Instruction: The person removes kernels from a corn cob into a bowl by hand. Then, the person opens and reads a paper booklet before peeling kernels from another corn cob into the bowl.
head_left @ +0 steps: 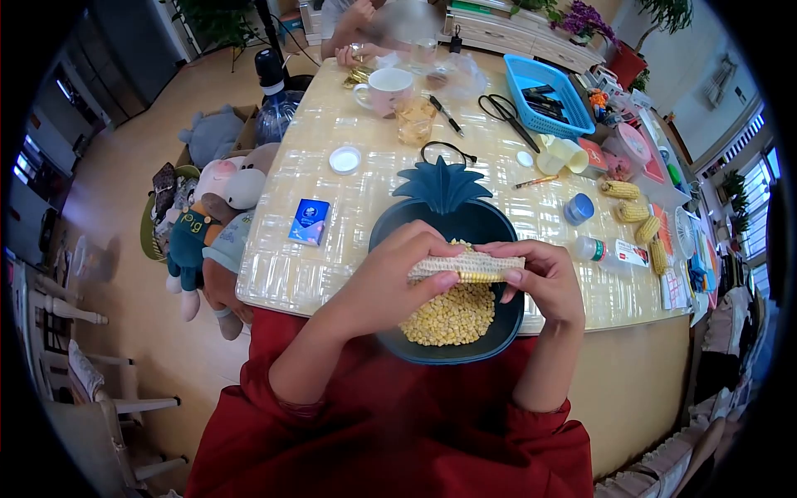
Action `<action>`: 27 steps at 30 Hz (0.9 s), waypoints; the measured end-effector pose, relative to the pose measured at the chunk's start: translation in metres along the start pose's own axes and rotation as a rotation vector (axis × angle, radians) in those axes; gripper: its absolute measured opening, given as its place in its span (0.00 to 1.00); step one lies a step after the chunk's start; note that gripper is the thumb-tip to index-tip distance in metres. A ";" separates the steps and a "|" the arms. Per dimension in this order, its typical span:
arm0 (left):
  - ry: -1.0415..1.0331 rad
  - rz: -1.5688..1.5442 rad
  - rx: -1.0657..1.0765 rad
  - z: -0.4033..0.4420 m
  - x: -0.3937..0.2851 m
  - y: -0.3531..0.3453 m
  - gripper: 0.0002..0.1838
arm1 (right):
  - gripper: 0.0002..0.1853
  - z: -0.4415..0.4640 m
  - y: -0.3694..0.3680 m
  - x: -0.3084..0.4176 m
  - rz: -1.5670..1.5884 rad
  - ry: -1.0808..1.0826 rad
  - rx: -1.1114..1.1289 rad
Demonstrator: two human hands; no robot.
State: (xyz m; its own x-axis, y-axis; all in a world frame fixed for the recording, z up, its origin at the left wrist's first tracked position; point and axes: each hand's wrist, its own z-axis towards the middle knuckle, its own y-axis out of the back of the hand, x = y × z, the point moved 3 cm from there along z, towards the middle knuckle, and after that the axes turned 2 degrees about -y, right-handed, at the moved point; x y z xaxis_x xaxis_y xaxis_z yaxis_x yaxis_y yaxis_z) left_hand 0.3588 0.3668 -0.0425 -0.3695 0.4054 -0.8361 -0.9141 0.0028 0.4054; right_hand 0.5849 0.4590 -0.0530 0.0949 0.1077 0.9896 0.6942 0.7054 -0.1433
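Note:
A corn cob (469,266) lies sideways between my two hands, above a dark teal pineapple-shaped bowl (446,178). Much of the cob is bare and whitish, with yellow kernels left along its lower edge. My left hand (390,278) is closed round its left end, the thumb on the near side. At the right end, the fingers and thumb of my right hand (544,278) grip the cob. Loose kernels (452,317) are heaped in the bowl beneath. Several more cobs (633,211) with kernels lie at the table's right side.
Round the bowl on the table (274,266) are a blue packet (310,222), a white lid (344,160), a mug (387,91), a pen (447,115), scissors (510,120), a blue basket (552,95) and bottles. A person (357,33) sits across. Plush toys (217,207) stand left.

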 end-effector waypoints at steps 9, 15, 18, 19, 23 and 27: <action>-0.046 -0.017 -0.003 -0.002 -0.001 0.002 0.19 | 0.16 0.000 0.000 -0.002 0.005 0.036 -0.003; -0.016 0.000 0.004 0.000 -0.005 0.000 0.20 | 0.17 0.000 0.001 -0.002 0.005 0.035 0.007; -0.018 0.021 0.003 0.000 -0.001 0.000 0.20 | 0.17 0.000 0.001 -0.002 0.011 0.029 0.011; -0.015 0.020 0.004 0.000 -0.001 0.000 0.20 | 0.17 0.000 0.001 -0.003 0.014 0.027 0.012; 0.001 0.017 0.013 0.000 -0.001 0.000 0.19 | 0.16 0.001 0.001 -0.003 0.000 0.022 0.009; 0.021 0.007 0.031 0.000 0.000 -0.001 0.18 | 0.16 0.001 0.002 -0.002 -0.009 0.014 -0.004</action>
State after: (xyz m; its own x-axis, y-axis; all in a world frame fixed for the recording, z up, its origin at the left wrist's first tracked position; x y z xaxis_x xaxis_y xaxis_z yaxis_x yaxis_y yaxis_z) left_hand 0.3598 0.3670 -0.0423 -0.3795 0.3860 -0.8408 -0.9062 0.0284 0.4220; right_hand 0.5852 0.4606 -0.0555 0.0991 0.0915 0.9909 0.6980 0.7033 -0.1347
